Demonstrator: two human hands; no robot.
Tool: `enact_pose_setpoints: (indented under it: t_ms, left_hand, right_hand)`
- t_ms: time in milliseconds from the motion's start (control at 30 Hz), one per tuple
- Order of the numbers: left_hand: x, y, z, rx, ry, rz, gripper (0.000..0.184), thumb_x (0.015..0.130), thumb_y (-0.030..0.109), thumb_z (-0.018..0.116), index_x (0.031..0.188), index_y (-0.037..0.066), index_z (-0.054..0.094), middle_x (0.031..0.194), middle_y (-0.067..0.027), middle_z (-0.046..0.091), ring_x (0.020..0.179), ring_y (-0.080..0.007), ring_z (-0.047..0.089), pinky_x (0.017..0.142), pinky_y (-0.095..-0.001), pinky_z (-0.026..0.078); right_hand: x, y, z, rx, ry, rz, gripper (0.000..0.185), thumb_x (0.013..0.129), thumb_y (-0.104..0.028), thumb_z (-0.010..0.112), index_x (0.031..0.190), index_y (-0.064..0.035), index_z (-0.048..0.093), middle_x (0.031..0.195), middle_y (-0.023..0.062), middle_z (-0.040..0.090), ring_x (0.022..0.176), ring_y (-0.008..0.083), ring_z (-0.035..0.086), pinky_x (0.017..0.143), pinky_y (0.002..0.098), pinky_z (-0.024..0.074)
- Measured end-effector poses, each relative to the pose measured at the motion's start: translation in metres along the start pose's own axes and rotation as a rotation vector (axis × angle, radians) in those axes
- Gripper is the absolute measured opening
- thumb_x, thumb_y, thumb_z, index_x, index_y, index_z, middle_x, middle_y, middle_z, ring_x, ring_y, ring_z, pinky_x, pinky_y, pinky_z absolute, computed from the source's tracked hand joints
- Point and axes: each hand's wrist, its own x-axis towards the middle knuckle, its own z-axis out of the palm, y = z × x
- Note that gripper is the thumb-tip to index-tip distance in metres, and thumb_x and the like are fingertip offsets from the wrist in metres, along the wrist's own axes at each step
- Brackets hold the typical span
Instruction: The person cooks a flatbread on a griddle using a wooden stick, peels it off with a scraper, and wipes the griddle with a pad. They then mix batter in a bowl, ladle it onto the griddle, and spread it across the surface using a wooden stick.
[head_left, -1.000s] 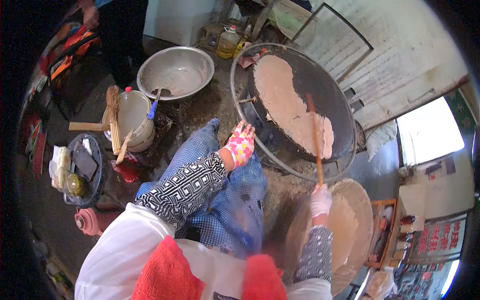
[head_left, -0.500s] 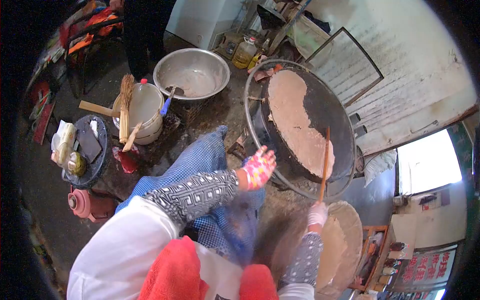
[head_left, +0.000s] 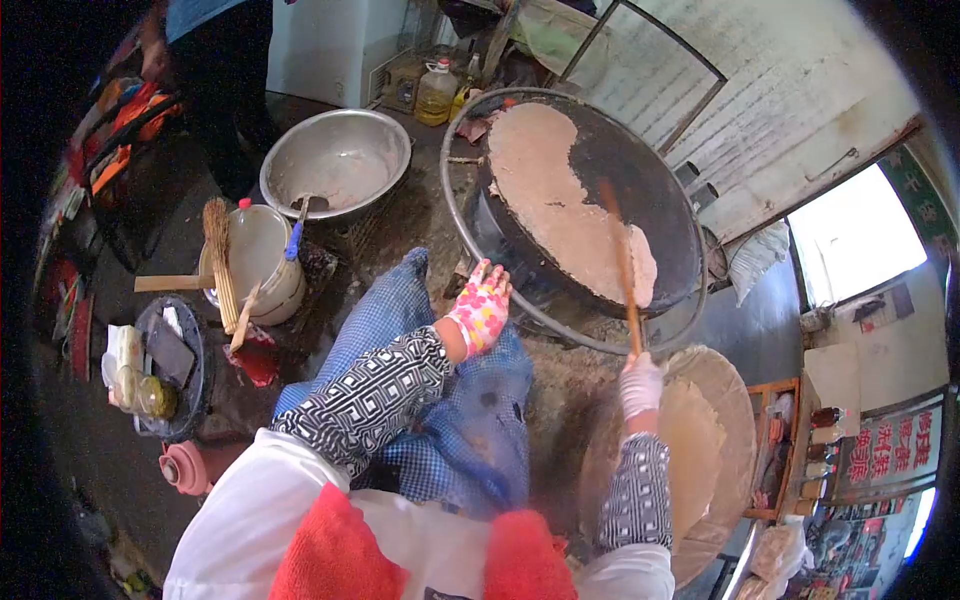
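My right hand, in a pale glove, grips a thin wooden stick. The stick's far part is blurred and lies over pinkish-brown batter. That batter covers the near side of a round black griddle in a curved band, leaving dark surface beyond it. A metal hoop surrounds the griddle. My left hand, in a pink and yellow flowered glove, is held over the blue checked cloth on my lap, near the hoop. Its fingers are stretched out and it holds nothing.
Stacked flatbreads lie on a round tray at right. Leftward stand a white bucket with a straw brush across it, a steel basin and a pink flask. Another person stands behind. An oil bottle is beyond.
The view has shifted, moving the griddle and basin up and left. The stick's far end has swung left across the batter. My left hand's fingers have straightened, over my lap.
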Motion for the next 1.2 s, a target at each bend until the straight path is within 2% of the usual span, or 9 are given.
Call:
enact_pose_setpoints:
  t_ms: [67, 100, 133, 367, 467, 667, 900, 1067, 1200]
  left_hand:
    - [-0.001, -0.005, 0.004, -0.012, 0.007, -0.023, 0.036, 0.082, 0.015, 0.042, 0.111, -0.003, 0.054, 0.124, -0.0184, 0.051, 0.122, -0.0325, 0.043, 0.106, -0.0563, 0.019]
    - [-0.002, -0.008, 0.007, 0.042, 0.034, -0.016, 0.036, 0.081, 0.016, 0.043, 0.110, -0.003, 0.055, 0.124, -0.0185, 0.051, 0.122, -0.0329, 0.043, 0.106, -0.0572, 0.018]
    - [-0.001, -0.011, 0.009, 0.045, 0.027, -0.015, 0.036, 0.081, 0.016, 0.043, 0.110, -0.003, 0.055, 0.124, -0.0185, 0.051, 0.122, -0.0329, 0.043, 0.106, -0.0572, 0.018]
    - [0.007, -0.031, 0.061, 0.014, -0.015, -0.104, 0.037, 0.080, 0.019, 0.045, 0.110, -0.001, 0.057, 0.122, -0.0160, 0.052, 0.122, -0.0305, 0.042, 0.106, -0.0567, 0.017]
    - [0.003, -0.033, -0.007, 0.072, -0.047, -0.092, 0.034, 0.079, 0.019, 0.046, 0.107, 0.001, 0.057, 0.122, -0.0155, 0.052, 0.123, -0.0293, 0.041, 0.107, -0.0564, 0.016]
    - [0.011, -0.048, 0.012, 0.069, -0.087, -0.195, 0.034, 0.081, 0.017, 0.044, 0.109, 0.002, 0.055, 0.123, -0.0128, 0.052, 0.123, -0.0274, 0.041, 0.107, -0.0544, 0.018]
    - [0.007, -0.057, -0.015, 0.112, -0.021, -0.199, 0.037, 0.076, 0.021, 0.050, 0.107, 0.003, 0.058, 0.125, -0.0158, 0.051, 0.123, -0.0301, 0.041, 0.105, -0.0562, 0.020]
    - [0.005, 0.017, -0.018, -0.153, 0.231, 0.005, 0.036, 0.076, 0.020, 0.047, 0.106, 0.001, 0.055, 0.118, -0.0169, 0.054, 0.116, -0.0310, 0.047, 0.103, -0.0549, 0.027]
    - [0.009, 0.058, 0.025, 0.026, 0.070, -0.026, 0.035, 0.080, 0.018, 0.044, 0.109, 0.001, 0.054, 0.123, -0.0170, 0.051, 0.121, -0.0315, 0.043, 0.106, -0.0544, 0.022]
  right_hand:
    - [-0.013, -0.007, 0.008, -0.131, -0.124, -0.023, 0.027, 0.090, -0.029, 0.044, 0.081, -0.0058, 0.053, 0.071, 0.0217, 0.061, 0.069, 0.0398, 0.060, 0.057, 0.0478, 0.0475]
    - [-0.002, 0.018, 0.033, 0.287, -0.156, 0.093, 0.027, 0.090, -0.029, 0.045, 0.080, -0.0047, 0.054, 0.070, 0.0219, 0.061, 0.069, 0.0396, 0.061, 0.057, 0.0467, 0.0481]
    - [0.001, 0.020, 0.026, -0.039, 0.004, 0.002, 0.028, 0.090, -0.028, 0.046, 0.079, -0.0037, 0.054, 0.068, 0.0217, 0.061, 0.067, 0.0390, 0.061, 0.057, 0.0467, 0.0481]
    - [0.005, -0.003, 0.008, -0.170, -0.049, -0.075, 0.029, 0.089, -0.031, 0.048, 0.080, -0.0047, 0.055, 0.071, 0.0224, 0.062, 0.068, 0.0398, 0.061, 0.061, 0.0469, 0.0492]
    - [0.021, 0.023, 0.025, -0.113, 0.023, 0.006, 0.029, 0.089, -0.032, 0.048, 0.083, -0.0047, 0.055, 0.070, 0.0218, 0.061, 0.068, 0.0394, 0.061, 0.061, 0.0470, 0.0494]
    - [-0.001, -0.009, -0.011, -0.126, -0.010, -0.134, 0.026, 0.091, -0.028, 0.044, 0.082, -0.0048, 0.054, 0.071, 0.0228, 0.061, 0.071, 0.0397, 0.061, 0.062, 0.0477, 0.0487]
    - [0.001, 0.027, -0.013, -0.045, -0.017, 0.003, 0.028, 0.090, -0.030, 0.044, 0.085, -0.0041, 0.052, 0.072, 0.0227, 0.061, 0.070, 0.0421, 0.059, 0.062, 0.0513, 0.0465]
    - [-0.046, -0.003, -0.018, -0.169, -0.144, -0.100, 0.026, 0.089, -0.031, 0.047, 0.084, -0.0061, 0.052, 0.070, 0.0225, 0.060, 0.069, 0.0414, 0.060, 0.061, 0.0497, 0.0476]
    - [-0.024, 0.047, -0.004, -0.098, -0.034, 0.001, 0.029, 0.089, -0.031, 0.046, 0.079, -0.0046, 0.054, 0.069, 0.0216, 0.061, 0.067, 0.0403, 0.060, 0.059, 0.0496, 0.0467]
